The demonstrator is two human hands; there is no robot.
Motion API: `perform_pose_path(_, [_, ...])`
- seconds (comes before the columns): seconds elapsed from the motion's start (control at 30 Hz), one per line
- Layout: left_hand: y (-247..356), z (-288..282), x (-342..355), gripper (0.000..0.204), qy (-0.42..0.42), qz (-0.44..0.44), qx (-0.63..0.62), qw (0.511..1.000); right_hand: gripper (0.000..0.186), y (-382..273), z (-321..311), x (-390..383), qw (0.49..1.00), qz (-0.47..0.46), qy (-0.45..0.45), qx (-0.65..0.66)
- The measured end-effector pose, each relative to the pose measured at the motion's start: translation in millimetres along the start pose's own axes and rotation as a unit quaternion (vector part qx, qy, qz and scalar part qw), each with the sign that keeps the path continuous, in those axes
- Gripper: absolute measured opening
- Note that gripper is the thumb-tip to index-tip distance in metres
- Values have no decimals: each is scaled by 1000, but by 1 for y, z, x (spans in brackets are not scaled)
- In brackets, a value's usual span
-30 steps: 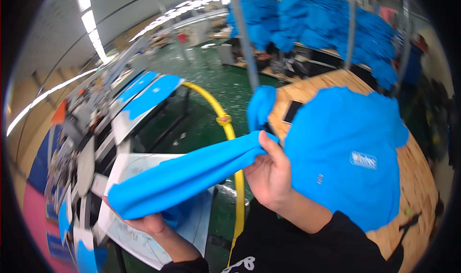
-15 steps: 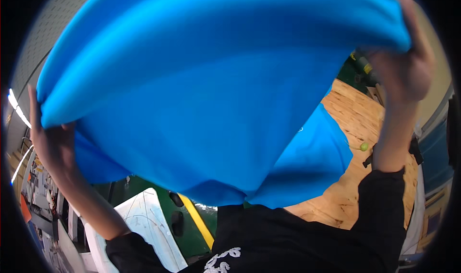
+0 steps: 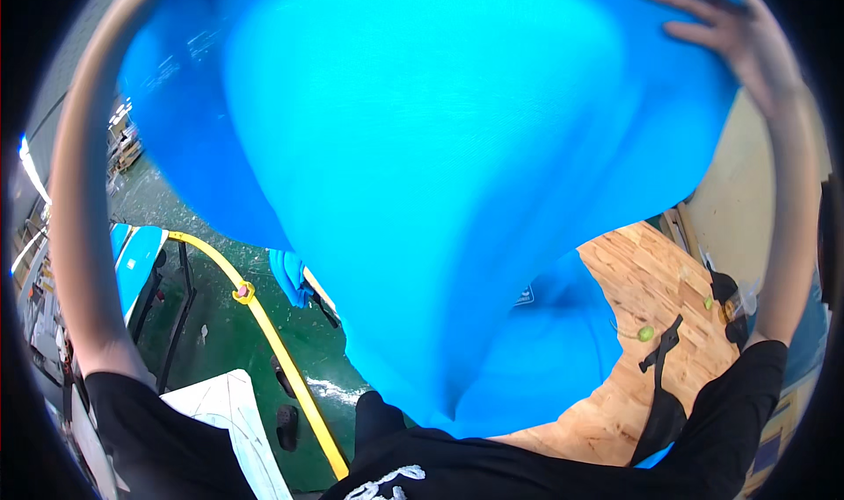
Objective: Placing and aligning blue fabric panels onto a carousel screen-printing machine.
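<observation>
R hand (image 3: 734,39) grasping top edge of blue garment (image 3: 422,166) held overhead, cloth hanging below grip over wood table (image 3: 651,280); L hand out of frame, grip can't tell.

The large bright blue fabric garment (image 3: 422,175) is filling the upper and middle frame, blurring at its edges and running off the top. The left hand is lying out of sight at the upper left, behind the cloth and the rim. The right hand (image 3: 734,39) is showing only fingers and back at the upper right. The wooden plank tabletop (image 3: 651,289) at lower right is being partly covered.
</observation>
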State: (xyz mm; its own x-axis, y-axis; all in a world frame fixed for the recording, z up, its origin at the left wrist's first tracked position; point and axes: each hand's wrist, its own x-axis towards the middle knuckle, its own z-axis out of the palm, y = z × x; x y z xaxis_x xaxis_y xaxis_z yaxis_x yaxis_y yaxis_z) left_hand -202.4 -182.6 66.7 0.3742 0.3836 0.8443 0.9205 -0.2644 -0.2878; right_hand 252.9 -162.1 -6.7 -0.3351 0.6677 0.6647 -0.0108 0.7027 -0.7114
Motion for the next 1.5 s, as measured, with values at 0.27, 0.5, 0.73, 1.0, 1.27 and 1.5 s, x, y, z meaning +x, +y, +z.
perform_pose_path(0.27, [-1,229,86,48,-96,-512,-668,532,54,145,-24,95,959,44,203,192])
perform_pose_path(0.5, [63,219,127,47,161,-335,-875,310,40,121,-55,90,899,-239,295,218])
perform_pose_path(0.73, [116,197,-20,35,237,-318,-871,291,50,180,-16,-85,939,-178,286,68])
perform_pose_path(1.0, [247,174,-333,54,251,-631,-723,122,49,258,105,-322,902,221,309,206])
perform_pose_path(1.27, [280,181,-443,55,265,-653,-709,24,54,262,123,-357,744,387,277,469])
perform_pose_path(1.5, [235,173,-381,53,242,-562,-786,90,49,272,87,-303,674,197,172,691])
